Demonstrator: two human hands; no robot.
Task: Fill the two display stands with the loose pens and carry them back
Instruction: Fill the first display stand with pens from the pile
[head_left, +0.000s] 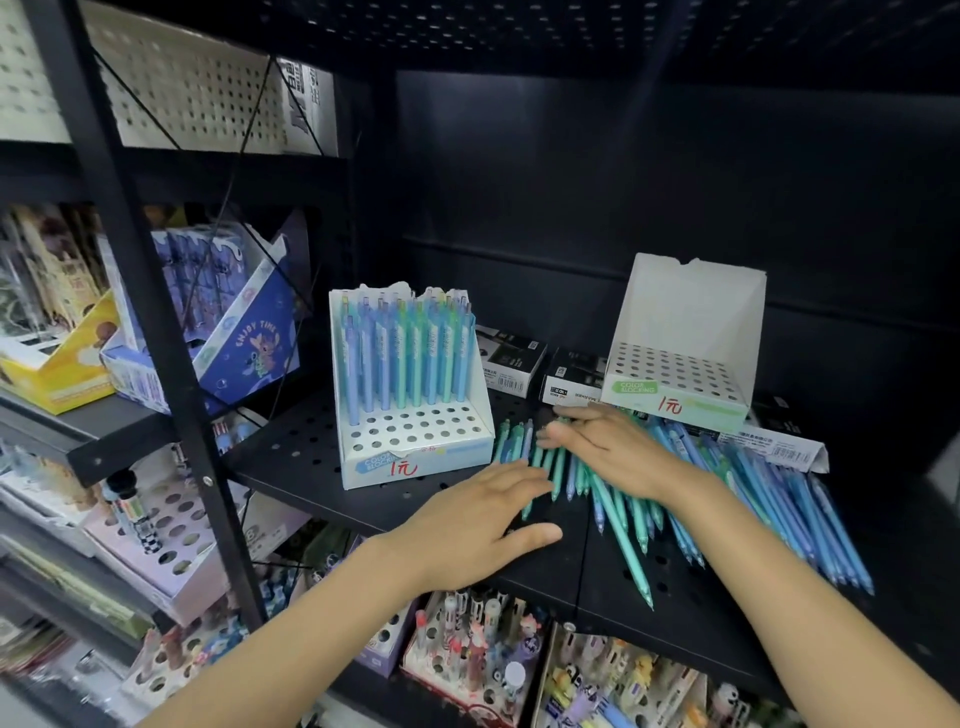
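While dark boxes crowd the back of the black perforated shelf, the part-filled stand sits at centre frame with pens upright in its rear rows. At upper right the empty stand rests on those boxes. Loose pens fan across the lower right, long axes running from upper left to lower right. Above them the right hand lies flat, fingers straight; the left hand is spread beside them, thumb out.
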